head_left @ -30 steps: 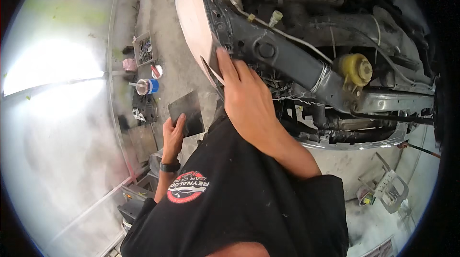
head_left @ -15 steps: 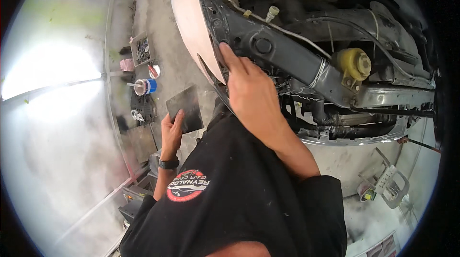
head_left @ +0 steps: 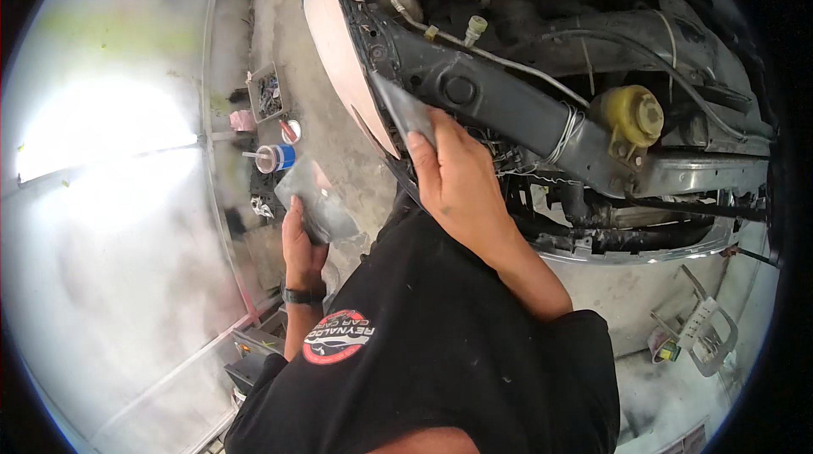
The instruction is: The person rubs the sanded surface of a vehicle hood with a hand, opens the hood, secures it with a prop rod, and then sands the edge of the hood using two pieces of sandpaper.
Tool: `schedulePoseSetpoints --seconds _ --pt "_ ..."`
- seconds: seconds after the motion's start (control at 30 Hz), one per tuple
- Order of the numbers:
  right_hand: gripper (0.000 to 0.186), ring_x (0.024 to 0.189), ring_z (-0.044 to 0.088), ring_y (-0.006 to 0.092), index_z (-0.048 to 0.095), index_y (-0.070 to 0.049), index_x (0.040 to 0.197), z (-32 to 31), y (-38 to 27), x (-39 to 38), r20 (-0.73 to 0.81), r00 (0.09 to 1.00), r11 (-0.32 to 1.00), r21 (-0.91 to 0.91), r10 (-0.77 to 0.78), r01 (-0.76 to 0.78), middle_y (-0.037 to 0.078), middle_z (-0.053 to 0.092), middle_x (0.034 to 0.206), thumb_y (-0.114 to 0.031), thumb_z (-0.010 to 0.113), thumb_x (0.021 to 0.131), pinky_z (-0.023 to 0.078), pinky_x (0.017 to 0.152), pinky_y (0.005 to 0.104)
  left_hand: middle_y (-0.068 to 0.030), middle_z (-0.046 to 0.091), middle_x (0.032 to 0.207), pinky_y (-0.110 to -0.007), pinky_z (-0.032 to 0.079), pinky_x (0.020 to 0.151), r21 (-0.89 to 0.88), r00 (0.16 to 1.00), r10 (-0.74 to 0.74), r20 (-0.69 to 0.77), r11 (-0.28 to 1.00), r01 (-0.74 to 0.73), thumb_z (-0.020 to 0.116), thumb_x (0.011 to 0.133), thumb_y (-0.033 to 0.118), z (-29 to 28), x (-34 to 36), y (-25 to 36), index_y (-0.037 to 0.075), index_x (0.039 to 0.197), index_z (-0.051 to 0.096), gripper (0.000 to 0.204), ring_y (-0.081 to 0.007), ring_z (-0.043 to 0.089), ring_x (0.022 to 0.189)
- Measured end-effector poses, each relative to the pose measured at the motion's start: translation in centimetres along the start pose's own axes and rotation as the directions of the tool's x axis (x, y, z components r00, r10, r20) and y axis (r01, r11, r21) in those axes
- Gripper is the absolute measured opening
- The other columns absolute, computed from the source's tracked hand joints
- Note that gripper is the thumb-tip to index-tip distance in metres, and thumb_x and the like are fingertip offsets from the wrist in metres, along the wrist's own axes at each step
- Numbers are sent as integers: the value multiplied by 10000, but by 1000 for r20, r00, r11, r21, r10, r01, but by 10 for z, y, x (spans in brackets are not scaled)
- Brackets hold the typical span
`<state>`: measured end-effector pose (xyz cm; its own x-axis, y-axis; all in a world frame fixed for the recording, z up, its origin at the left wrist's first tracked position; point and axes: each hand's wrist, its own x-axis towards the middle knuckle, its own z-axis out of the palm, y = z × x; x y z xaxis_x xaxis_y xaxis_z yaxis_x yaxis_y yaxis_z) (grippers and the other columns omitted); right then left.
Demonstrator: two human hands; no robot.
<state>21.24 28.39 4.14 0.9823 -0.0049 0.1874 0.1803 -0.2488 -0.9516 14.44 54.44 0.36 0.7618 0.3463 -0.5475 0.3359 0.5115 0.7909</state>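
My left hand (head_left: 301,242) grips a flat dark plate (head_left: 326,213) by its near edge, the thumb lying on top; its surface looks glossy where light falls on it. In my right hand (head_left: 457,170) is a thin grey flat spreader (head_left: 403,107), pinched between thumb and fingers, its pointed end up and to the left. That spreader overlaps the edge of a pale pinkish car fender (head_left: 339,35); I cannot tell whether they touch. Beside the fender, the dark inner panel (head_left: 457,64) of the engine bay runs off to the right.
A yellow reservoir (head_left: 635,115) and a hose lie to the right in the engine bay. On the floor at left are a blue can (head_left: 278,157) with a stick, a round lid (head_left: 290,130) and a grey bin (head_left: 269,91). A white chair (head_left: 703,327) lies at lower right.
My right hand has pulled back slightly from the fender edge and turned, bringing the grey spreader into view. The plate in my left hand has tilted and now catches the light.
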Motion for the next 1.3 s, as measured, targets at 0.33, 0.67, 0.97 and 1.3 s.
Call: schedulePoseSetpoints --seconds 0.33,0.67,0.97,1.3 --pt "343 926 628 481 543 22 1227 -1 4 20 136 990 999 6 47 -49 277 647 1046 -36 557 889 510 801 513 63 516 748 -269 422 661 -401 769 93 632 889 222 543 1040 368 108 68 15 114 1074 648 277 -92 446 682" --pt "336 930 645 453 566 32 1265 3 -10 30 55 998 996 -93 18 -13 268 649 1063 -117 544 965 518 825 495 56 570 808 -261 428 646 -470 705 77 705 795 384 592 1013 371 129 106 32 117 1028 674 267 -98 488 719" --pt "439 858 676 369 519 30 1327 22 -48 52 174 985 809 -576 -18 117 203 625 990 -63 571 902 564 721 431 37 528 802 -247 452 612 -587 698 -13 716 530 611 584 1021 372 133 114 23 107 1015 677 280 -93 489 715" --pt "385 865 647 454 530 55 1302 31 -68 91 119 992 808 -588 36 41 263 645 993 -58 522 934 521 739 503 14 521 793 -269 455 621 -588 643 4 766 409 698 565 1033 363 127 126 13 70 1020 661 309 -107 476 689"
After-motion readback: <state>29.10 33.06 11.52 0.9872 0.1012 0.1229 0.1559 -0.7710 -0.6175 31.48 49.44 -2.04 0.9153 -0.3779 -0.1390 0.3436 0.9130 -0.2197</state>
